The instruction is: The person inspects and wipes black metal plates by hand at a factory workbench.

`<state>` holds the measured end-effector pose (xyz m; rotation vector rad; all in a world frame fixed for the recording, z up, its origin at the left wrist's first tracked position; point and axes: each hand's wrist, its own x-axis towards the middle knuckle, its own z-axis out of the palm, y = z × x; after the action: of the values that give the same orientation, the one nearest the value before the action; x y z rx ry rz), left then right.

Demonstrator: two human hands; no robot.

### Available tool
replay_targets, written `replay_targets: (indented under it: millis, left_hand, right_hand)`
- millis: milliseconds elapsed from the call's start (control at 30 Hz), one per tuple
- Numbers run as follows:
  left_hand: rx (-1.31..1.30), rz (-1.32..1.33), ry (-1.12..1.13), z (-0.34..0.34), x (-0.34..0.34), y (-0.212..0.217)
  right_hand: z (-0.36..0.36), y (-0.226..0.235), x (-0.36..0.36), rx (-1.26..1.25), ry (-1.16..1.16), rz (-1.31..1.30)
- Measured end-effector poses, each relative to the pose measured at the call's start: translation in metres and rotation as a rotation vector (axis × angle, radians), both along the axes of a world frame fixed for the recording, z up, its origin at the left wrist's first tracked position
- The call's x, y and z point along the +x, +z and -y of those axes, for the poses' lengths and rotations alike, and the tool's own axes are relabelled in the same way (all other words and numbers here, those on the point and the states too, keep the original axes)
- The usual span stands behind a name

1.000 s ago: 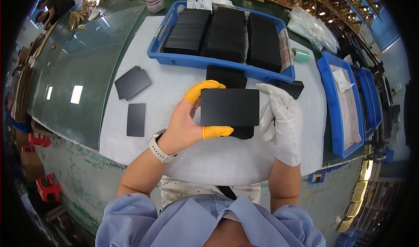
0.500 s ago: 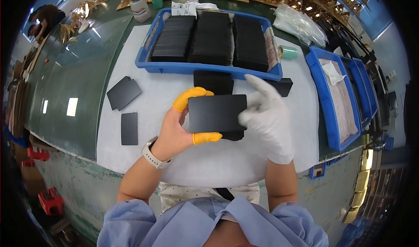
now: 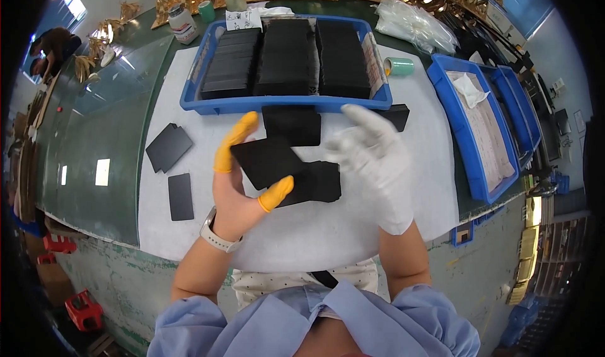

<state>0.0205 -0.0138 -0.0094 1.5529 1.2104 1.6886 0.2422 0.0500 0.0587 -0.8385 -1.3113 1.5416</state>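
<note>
Left hand (image 3: 234, 201), yellow cots on thumb and forefinger, grips a black card (image 3: 266, 161) between those two; card tilted, over the near cloth, in front of the blue tray. Right hand (image 3: 381, 171), white glove, is right of the card and apart from it; fingers loosely spread, motion-blurred, contact with the pile below can't be told.

Black pile (image 3: 318, 184) on the white cloth (image 3: 302, 237), partly behind the held card. Far of it, black stack (image 3: 293, 127) by the near wall of the blue tray (image 3: 277, 105). Tray holds three rows (image 3: 287, 57) of black cards. Small stack (image 3: 397, 116) to the right, just beside the tray's near right corner. Left on cloth: overlapping grey cards (image 3: 169, 148), single grey card (image 3: 181, 196) nearer. Green roll (image 3: 401, 66) right of tray; side tray (image 3: 463, 130) far right.
</note>
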Motion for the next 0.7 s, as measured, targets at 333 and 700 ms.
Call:
replay_targets:
  millis: [333,700]
  left_hand:
    - [0.198,-0.741,0.339,0.005,0.014,0.007]
    - [-0.187,-0.841,-0.112,0.006,-0.020,0.027]
  right_hand:
    - [0.001,-0.020,-0.016,0.189,0.055,0.321]
    - [-0.067,-0.078,-0.021,0.053,0.023,0.692]
